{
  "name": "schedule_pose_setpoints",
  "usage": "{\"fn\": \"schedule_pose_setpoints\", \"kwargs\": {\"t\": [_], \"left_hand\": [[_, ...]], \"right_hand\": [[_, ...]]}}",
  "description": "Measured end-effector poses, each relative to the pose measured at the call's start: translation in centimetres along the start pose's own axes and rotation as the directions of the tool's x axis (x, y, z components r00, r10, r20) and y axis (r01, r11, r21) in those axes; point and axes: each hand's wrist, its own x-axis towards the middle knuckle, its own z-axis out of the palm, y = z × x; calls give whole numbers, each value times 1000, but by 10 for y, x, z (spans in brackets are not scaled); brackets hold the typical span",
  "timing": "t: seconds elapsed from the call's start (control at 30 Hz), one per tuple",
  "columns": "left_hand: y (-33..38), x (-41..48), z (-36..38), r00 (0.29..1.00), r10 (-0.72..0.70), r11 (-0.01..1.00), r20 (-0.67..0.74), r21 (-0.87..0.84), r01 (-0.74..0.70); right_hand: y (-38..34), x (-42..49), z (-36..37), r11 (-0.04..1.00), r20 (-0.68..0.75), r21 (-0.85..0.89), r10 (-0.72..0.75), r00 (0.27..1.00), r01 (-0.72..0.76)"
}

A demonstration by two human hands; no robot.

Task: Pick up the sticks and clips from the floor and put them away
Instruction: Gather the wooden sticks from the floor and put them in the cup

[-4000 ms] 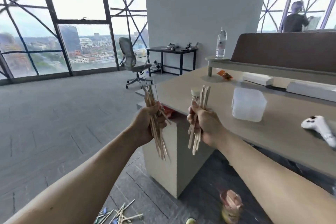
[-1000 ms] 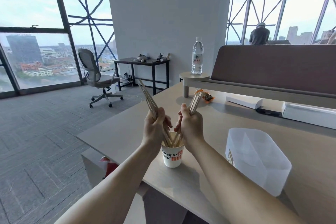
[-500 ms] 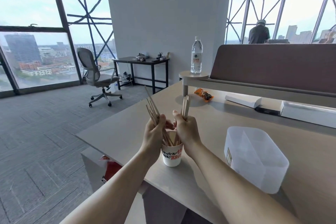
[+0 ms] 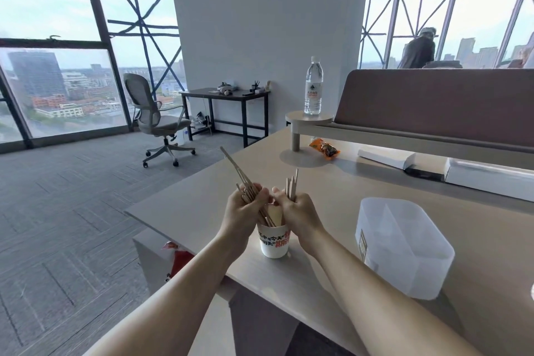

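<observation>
A white paper cup [image 4: 274, 243] with red and black print stands near the front left corner of the beige desk [image 4: 202, 205]. My left hand [image 4: 245, 211] grips a bundle of thin wooden sticks [image 4: 239, 173] that lean up to the left, their lower ends inside the cup. My right hand [image 4: 297, 211] grips a shorter, upright bundle of flat wooden sticks [image 4: 291, 183] over the cup's right side. Both hands sit directly above the cup's mouth. No clips are visible.
A translucent divided plastic container [image 4: 404, 248] stands on the desk to the right. Further back are a snack packet [image 4: 323, 148], a water bottle [image 4: 313, 87] on a small round shelf and white boxes [image 4: 488, 179]. An office chair [image 4: 156, 118] stands on the carpet at left.
Four seconds ago I held both bundles in the air beside the desk. Since then both hands have lowered the sticks into the cup, and the bundles now stand deeper in it.
</observation>
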Motion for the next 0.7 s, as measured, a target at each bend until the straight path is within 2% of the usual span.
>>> {"fn": "schedule_pose_setpoints", "kwargs": {"t": [0.23,0.4,0.6,0.7], "left_hand": [[12,5,-10,999,-33,973,42,230,22],[26,7,-14,983,-150,864,109,498,77],[47,8,-19,993,-10,815,117,577,-60],[50,9,-19,988,4,728,154,677,-108]], "right_hand": [[-6,-1,-9,999,32,-46,-16,999,18],[-9,1,-14,987,75,-157,-11,997,23],[-20,-2,-24,969,98,-239,-42,994,64],[-26,-8,-30,948,87,-296,-92,992,114]]}}
